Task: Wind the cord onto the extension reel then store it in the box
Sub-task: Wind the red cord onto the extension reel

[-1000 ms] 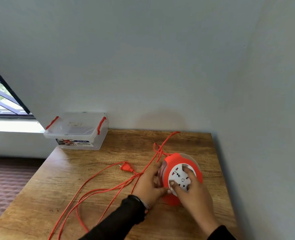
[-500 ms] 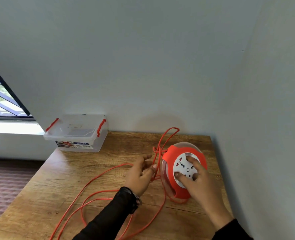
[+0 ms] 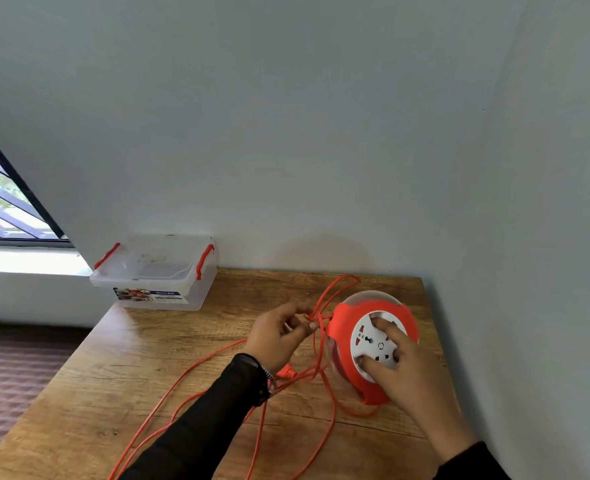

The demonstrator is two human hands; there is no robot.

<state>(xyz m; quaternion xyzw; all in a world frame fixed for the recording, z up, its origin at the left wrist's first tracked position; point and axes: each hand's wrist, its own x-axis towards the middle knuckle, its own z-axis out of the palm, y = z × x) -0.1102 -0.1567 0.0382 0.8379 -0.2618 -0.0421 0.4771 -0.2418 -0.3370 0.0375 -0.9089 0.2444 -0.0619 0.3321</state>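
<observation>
The orange extension reel with a white socket face stands on edge at the table's right side. My right hand grips its white face, fingers spread on the hub. My left hand pinches the orange cord just left of the reel, where loops rise toward the wall. The rest of the cord trails in long loops over the table toward the front left, and its orange plug shows under my left wrist. The clear plastic box with red clips sits closed at the table's far left corner.
The wooden table stands in a corner, with walls close behind it and on its right. A window is at the left, and patterned floor lies beyond the table's left edge.
The reel has been lifted and tilted upright, away from me. My left hand has risen from the table to pinch the cord by the reel, and cord loops have shifted nearer to me.
</observation>
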